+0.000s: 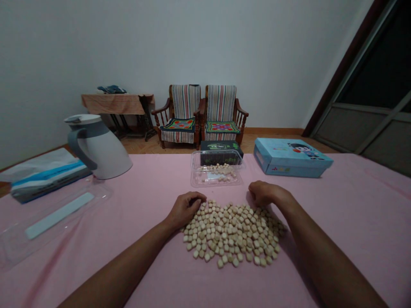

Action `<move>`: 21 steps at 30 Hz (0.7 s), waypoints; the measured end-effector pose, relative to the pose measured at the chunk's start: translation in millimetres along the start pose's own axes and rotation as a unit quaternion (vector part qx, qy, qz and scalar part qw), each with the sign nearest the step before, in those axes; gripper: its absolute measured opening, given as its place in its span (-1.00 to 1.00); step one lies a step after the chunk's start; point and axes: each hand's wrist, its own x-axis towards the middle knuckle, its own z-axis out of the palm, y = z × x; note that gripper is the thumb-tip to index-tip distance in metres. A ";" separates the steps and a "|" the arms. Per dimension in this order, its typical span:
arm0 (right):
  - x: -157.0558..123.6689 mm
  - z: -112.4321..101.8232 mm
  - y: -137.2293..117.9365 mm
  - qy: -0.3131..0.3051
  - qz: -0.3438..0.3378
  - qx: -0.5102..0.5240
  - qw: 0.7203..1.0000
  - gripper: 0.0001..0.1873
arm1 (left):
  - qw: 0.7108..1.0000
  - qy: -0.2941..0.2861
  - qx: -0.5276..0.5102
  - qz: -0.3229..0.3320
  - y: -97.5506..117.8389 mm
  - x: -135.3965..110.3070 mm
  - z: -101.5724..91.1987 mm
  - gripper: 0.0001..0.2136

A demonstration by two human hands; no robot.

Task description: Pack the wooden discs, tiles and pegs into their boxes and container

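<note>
A broad pile of small, cream-coloured rounded cubes (pixel 229 233) lies on the pink tablecloth in front of me. My left hand (pixel 185 209) rests at the pile's upper left edge, fingers curved and the thumb a little apart from them. At the upper right edge is my right hand (pixel 263 193), its fingers curled closed; whatever they hold, if anything, is hidden. Just beyond the pile stands a clear plastic container (pixel 216 182) with more of the cubes inside. Its raised clear side lets a black box (pixel 221 146) behind it show through.
A light blue box (pixel 285 166) sits at the far right of the table. On the left are a white and grey jug (pixel 107 152), a tissue pack (pixel 48 177) and a clear plastic lid (pixel 59 216) with a pale label. Two wooden armchairs (pixel 201 113) stand beyond the table.
</note>
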 end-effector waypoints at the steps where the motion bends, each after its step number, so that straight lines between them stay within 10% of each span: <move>1: 1.6 0.6 0.9 -0.001 -0.003 -0.001 1.000 -0.55 | 1.000 0.000 -0.001 0.000 0.0 0.0 0.1 -0.81; 7: 3.7 -4.4 14.7 0.106 -0.117 0.102 0.982 -0.82 | 1.000 -0.002 -0.006 -0.001 0.5 -0.1 0.3 -0.80; 13: 2.2 -20.5 2.0 0.418 -0.150 0.313 0.840 -0.78 | 1.000 -0.001 -0.015 -0.012 2.3 -0.8 0.1 -0.81; 21: 0.4 -7.8 -17.5 0.196 -0.226 0.180 0.937 -0.80 | 1.000 -0.003 -0.007 -0.009 0.6 -0.2 0.3 -0.81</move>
